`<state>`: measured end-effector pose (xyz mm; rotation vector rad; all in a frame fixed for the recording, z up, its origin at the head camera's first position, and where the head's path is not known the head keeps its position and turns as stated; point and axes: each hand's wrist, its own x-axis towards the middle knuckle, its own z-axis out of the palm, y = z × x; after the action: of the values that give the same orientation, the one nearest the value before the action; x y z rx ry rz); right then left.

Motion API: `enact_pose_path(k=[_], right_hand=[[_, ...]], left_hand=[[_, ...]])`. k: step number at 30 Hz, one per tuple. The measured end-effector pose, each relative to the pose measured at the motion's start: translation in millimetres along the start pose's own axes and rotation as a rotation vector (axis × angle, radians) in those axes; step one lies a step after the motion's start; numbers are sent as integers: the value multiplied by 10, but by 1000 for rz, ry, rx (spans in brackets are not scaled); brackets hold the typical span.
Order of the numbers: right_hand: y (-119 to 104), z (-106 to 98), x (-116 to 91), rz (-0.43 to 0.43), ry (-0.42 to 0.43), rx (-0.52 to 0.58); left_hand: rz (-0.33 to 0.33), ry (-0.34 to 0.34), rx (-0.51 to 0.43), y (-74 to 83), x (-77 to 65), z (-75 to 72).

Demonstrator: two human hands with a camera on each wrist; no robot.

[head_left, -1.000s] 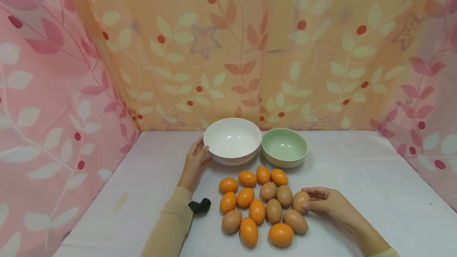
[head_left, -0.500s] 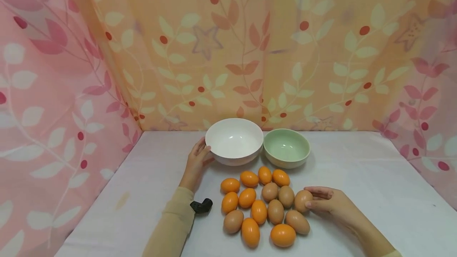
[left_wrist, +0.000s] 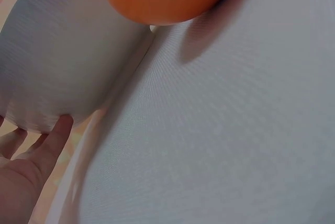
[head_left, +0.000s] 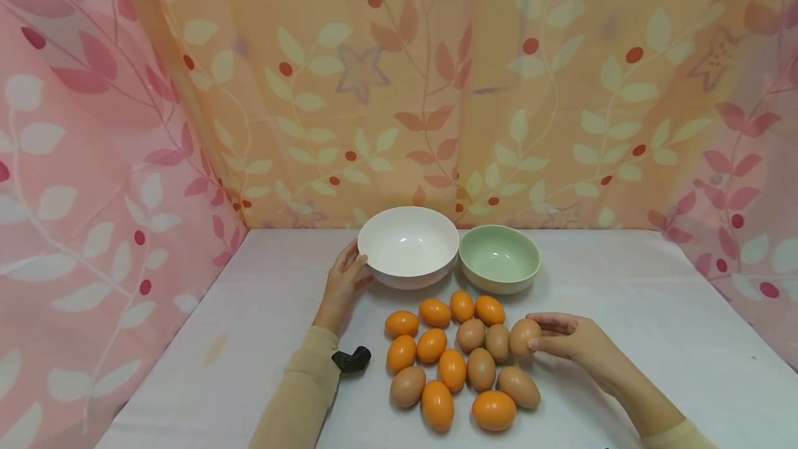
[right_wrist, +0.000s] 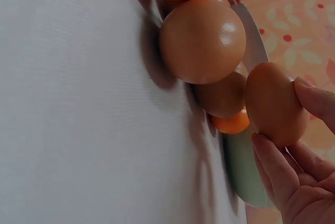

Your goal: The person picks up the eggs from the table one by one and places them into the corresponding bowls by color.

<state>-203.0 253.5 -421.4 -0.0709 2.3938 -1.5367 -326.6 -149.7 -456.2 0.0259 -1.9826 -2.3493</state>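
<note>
My right hand (head_left: 576,346) pinches a brown egg (head_left: 525,337) between thumb and fingertips. In the right wrist view this egg (right_wrist: 276,103) is clear of the table, with other eggs behind it. At the left side of the white bowl (head_left: 408,244), my left hand (head_left: 341,284) rests its fingers and thumb against the outer wall. The left wrist view shows these fingertips (left_wrist: 64,122) touching the bowl's underside curve. Several orange eggs (head_left: 452,369) and brown eggs (head_left: 481,368) lie in a loose group in front of the bowls.
A smaller pale green bowl (head_left: 500,258) stands right beside the white one. A black wrist device (head_left: 352,359) sits on the left sleeve. The white-covered table (head_left: 262,296) meets a floral curtain (head_left: 299,123) at the back.
My right hand has lifted the brown egg from the right side of the group and moved it slightly up and away. The left hand stays at the white bowl.
</note>
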Motion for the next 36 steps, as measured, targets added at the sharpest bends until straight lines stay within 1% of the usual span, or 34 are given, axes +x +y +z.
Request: enact_pose_path(k=[3, 9, 11, 15, 20, 25, 30, 36], right_hand=[[-81, -22, 34, -24, 9, -19], [-189, -20, 70, -57, 15, -30], [-210, -12, 78, -59, 18, -31], [-239, 1, 92, -53, 24, -37], [-254, 7, 137, -42, 26, -43], [-284, -1, 208, -55, 27, -13], [-326, -18, 256, -73, 24, 12], [-406, -8, 281, -67, 27, -4]], left_hand=[[17, -8, -4, 9, -2, -2], [21, -1, 1, 1, 7, 0], [17, 3, -2, -5, 12, 4], [12, -9, -3, -14, 15, 13], [-3, -21, 8, -41, -12, 7], [0, -24, 19, -67, -19, -1], [2, -18, 27, -42, -22, -1], [-1, -14, 9, -11, -24, -5]])
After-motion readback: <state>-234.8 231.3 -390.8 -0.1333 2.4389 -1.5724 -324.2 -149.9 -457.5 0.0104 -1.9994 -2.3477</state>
